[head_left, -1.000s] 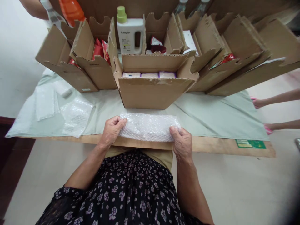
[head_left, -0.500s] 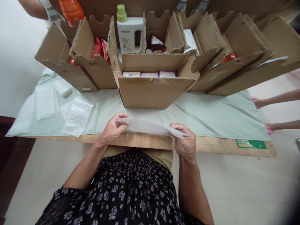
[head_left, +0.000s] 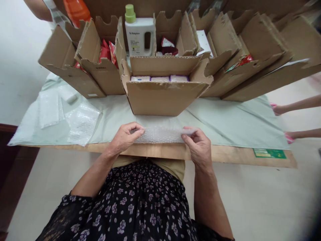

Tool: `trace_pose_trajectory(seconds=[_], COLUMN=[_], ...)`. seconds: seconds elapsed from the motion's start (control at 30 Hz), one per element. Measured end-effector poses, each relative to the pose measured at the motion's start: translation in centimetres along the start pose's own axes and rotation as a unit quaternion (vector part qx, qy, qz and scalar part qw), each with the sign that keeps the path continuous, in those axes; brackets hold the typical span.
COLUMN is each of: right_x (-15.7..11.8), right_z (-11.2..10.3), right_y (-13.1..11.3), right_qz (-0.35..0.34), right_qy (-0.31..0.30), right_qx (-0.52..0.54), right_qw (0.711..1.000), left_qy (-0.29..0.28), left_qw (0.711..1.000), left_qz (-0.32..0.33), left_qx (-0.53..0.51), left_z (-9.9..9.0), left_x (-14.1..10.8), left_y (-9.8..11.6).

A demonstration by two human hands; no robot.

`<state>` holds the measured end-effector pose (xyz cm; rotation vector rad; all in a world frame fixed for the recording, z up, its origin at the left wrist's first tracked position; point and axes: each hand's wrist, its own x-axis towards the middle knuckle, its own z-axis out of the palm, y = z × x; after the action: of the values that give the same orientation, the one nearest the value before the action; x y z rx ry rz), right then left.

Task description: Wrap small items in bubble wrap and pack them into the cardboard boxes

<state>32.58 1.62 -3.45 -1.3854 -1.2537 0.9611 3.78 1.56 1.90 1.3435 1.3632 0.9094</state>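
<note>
A narrow strip of bubble wrap [head_left: 162, 135] is stretched between my two hands, just above the front edge of the cloth-covered table [head_left: 225, 127]. My left hand [head_left: 127, 136] pinches its left end between thumb and fingers. At the other end, my right hand [head_left: 198, 144] grips the wrap with the thumb on the near side. Beyond the strip stands a cardboard box [head_left: 160, 98] holding white packs with purple edges [head_left: 160, 79]. More bubble wrap pieces [head_left: 81, 122] lie on the cloth to the left.
Several open cardboard boxes [head_left: 100, 75] line the back, some with red packets. A white bottle with a green cap [head_left: 139, 36] stands among them. An orange bottle [head_left: 77, 11] is at the back left. Another person's feet [head_left: 281, 109] show at the right.
My left hand has shifted slightly right along the wrap. My right hand has turned, so its thumb now presses the near side, and the strip's right end no longer droops over the fingers.
</note>
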Motion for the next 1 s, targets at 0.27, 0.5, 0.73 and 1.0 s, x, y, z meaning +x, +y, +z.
trace_pose_trajectory(seconds=[0.27,0.5,0.73,1.0], right_x=[-0.3,3.7,4.5,2.4], right_z=[-0.5,1.6,0.7,1.1], right_y=[-5.3,-9.5,-9.5,-10.3], right_qz=[-0.226,-0.325,-0.299,-0.299], right_qy=[0.021,-0.284,-0.214,-0.191], right_qx=[-0.144,-0.296,-0.339,-0.347], right_qw=[0.963,0.852,0.866,0.868], left_qy=[-0.009,-0.060,-0.017,-0.036], left_qw=[0.999,0.988,0.975,0.973], left_qz=[0.004,0.096,0.107,0.142], left_qx=[0.030,0.106,0.196,0.180], left_z=[0.9,1.6,-1.0,-2.8], left_x=[0.3,-0.3,-0.9,-2.6], left_y=[0.2,1.7,0.6,2.4])
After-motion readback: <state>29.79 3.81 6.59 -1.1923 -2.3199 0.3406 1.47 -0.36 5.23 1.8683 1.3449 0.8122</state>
